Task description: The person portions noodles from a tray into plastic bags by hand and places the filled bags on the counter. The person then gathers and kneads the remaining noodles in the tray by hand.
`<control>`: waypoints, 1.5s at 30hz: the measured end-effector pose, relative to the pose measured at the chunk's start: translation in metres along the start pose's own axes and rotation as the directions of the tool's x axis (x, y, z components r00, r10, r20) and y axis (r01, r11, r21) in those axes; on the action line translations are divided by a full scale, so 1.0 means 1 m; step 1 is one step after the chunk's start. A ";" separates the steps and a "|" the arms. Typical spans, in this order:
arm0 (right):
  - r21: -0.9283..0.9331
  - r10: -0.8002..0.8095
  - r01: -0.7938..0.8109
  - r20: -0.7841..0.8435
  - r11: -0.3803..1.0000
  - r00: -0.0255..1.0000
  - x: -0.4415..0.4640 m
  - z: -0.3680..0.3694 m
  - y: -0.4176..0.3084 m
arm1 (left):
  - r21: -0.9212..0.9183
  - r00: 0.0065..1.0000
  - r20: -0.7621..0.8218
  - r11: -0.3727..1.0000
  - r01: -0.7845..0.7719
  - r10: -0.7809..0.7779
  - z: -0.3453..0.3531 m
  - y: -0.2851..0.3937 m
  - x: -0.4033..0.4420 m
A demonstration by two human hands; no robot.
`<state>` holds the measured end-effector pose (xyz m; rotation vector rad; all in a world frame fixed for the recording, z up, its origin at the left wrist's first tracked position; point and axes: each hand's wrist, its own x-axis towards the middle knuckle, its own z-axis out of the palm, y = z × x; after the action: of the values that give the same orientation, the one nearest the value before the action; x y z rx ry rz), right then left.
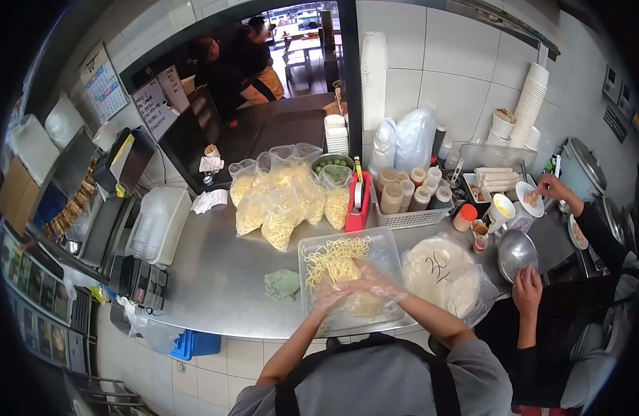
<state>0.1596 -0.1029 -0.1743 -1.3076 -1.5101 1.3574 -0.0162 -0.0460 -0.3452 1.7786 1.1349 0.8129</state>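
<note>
A clear plastic tub (391, 260) sits at the counter's front edge with yellow noodles (333, 260) inside. Both of my hands wear clear plastic gloves and are in the tub, one on each side of a clump of noodles. My left hand (331, 295) is closed on the clump's near side, fingers partly hidden by strands. My right hand (372, 280) wraps its right side. Behind the tub stand several tied bags of noodles (281, 215). A round plastic-wrapped stack marked "30" (438, 274) lies right of the tub, and a crumpled green cloth (282, 284) left of it.
A red tape dispenser (359, 208) and a grey basket of sauce bottles (413, 218) stand behind the tub. At right, a co-worker's hands (527, 295) are near a metal bowl (517, 253) and a small white dish (529, 200). More people (226, 83) stand beyond the hatch.
</note>
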 end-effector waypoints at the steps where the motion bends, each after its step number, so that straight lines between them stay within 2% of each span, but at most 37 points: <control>1: -0.031 -0.015 0.016 0.020 0.999 1.000 0.001 -0.004 -0.001 | -0.077 0.997 0.051 0.996 0.055 -0.051 -0.008 0.011 -0.001; 4: -0.244 0.118 -0.067 0.199 0.967 0.973 -0.008 -0.015 -0.015 | -0.278 0.958 0.205 0.926 0.255 -0.202 -0.041 0.077 -0.007; 6: -0.258 0.139 -0.075 0.239 0.963 0.961 -0.012 -0.022 0.025 | -0.381 0.888 0.317 0.812 0.441 -0.333 -0.046 0.092 -0.013; 7: -0.262 0.155 -0.086 0.259 0.961 0.953 -0.014 -0.023 0.039 | -0.489 0.856 0.366 0.707 0.510 -0.364 -0.034 0.062 -0.018; 8: -0.188 0.130 -0.082 0.260 0.979 0.957 -0.016 -0.025 0.036 | -0.581 0.821 0.420 0.581 0.570 -0.387 -0.012 0.009 -0.026; 10: -0.030 0.079 -0.074 0.262 0.997 0.962 -0.020 -0.022 0.029 | -0.528 0.736 0.490 0.514 0.677 -0.467 -0.001 -0.004 -0.038; 11: -0.036 0.101 -0.095 0.259 0.995 0.961 -0.018 -0.022 0.035 | -0.390 0.688 0.493 0.571 0.722 -0.533 -0.004 0.029 -0.047; 13: -0.048 0.146 -0.139 0.250 0.989 0.957 -0.014 -0.023 0.049 | -0.177 0.632 0.498 0.644 0.745 -0.594 -0.006 0.045 -0.048; 16: 0.222 -0.013 -0.051 0.278 0.974 0.960 -0.015 -0.025 0.055 | -0.022 0.621 0.552 0.735 0.678 -0.556 -0.017 0.043 -0.036; 18: 0.260 -0.026 -0.053 0.290 0.964 0.957 -0.011 -0.018 0.074 | 0.017 0.619 0.606 0.787 0.617 -0.499 -0.036 0.078 -0.038; 20: 0.261 -0.043 -0.034 0.282 0.965 0.958 -0.010 -0.014 0.075 | 0.093 0.701 0.579 0.887 0.452 -0.418 -0.045 0.091 -0.033; 22: 0.226 -0.068 0.012 0.244 0.974 0.967 -0.009 -0.007 0.075 | 0.025 0.810 0.511 0.947 0.320 -0.287 -0.042 0.080 -0.030; 23: 0.207 -0.079 0.032 0.222 0.978 0.972 -0.009 -0.005 0.074 | -0.085 0.875 0.439 0.960 0.266 -0.204 -0.034 0.066 -0.026; 25: 0.159 -0.098 0.071 0.171 0.985 0.980 -0.008 -0.003 0.075 | -0.159 0.904 0.396 0.958 0.239 -0.160 -0.029 0.052 -0.022; 29: 0.227 -0.085 0.050 0.147 0.973 0.985 -0.004 -0.003 0.086 | -0.049 0.787 0.541 0.923 0.382 -0.297 -0.032 0.047 -0.012; 31: 0.278 -0.074 0.035 0.132 0.960 0.988 0.000 0.000 0.091 | -0.118 0.777 0.542 0.886 0.448 -0.320 -0.029 0.043 -0.013; 32: 0.289 -0.074 0.034 0.127 0.957 0.989 0.000 0.001 0.086 | -0.214 0.803 0.507 0.857 0.469 -0.313 -0.026 0.048 -0.015; 34: 0.292 -0.070 0.026 0.139 0.956 0.988 -0.001 -0.003 0.072 | -0.275 0.813 0.470 0.819 0.504 -0.342 -0.017 0.025 -0.012; 36: 0.369 -0.023 -0.046 0.180 0.928 0.983 -0.001 -0.003 0.059 | -0.204 0.782 0.470 0.811 0.548 -0.410 0.004 -0.040 -0.001; 37: 0.420 0.006 -0.093 0.204 0.903 0.979 -0.002 -0.002 0.056 | -0.274 0.854 0.385 0.840 0.469 -0.351 -0.011 0.001 -0.008; 39: 0.090 -0.129 0.116 0.152 0.989 0.980 -0.009 -0.008 0.043 | -0.370 0.957 0.196 0.887 0.276 -0.215 -0.047 0.101 -0.024; 40: -0.087 -0.195 0.209 0.147 0.974 0.970 -0.011 -0.011 0.037 | -0.348 0.962 0.224 0.909 0.230 -0.158 -0.055 0.113 -0.022; 43: -0.122 -0.114 0.137 0.181 0.983 0.977 -0.011 -0.006 0.032 | -0.254 0.965 0.263 0.965 0.063 0.006 -0.067 0.114 -0.024; 45: 0.018 -0.184 0.184 0.199 0.983 0.963 -0.008 -0.003 0.048 | -0.134 0.963 0.239 0.986 -0.097 0.128 -0.061 0.080 -0.022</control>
<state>0.1745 -0.1125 -0.2192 -1.0255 -1.7211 1.3987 -0.0467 -0.0650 -0.2485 1.7975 0.8111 0.6880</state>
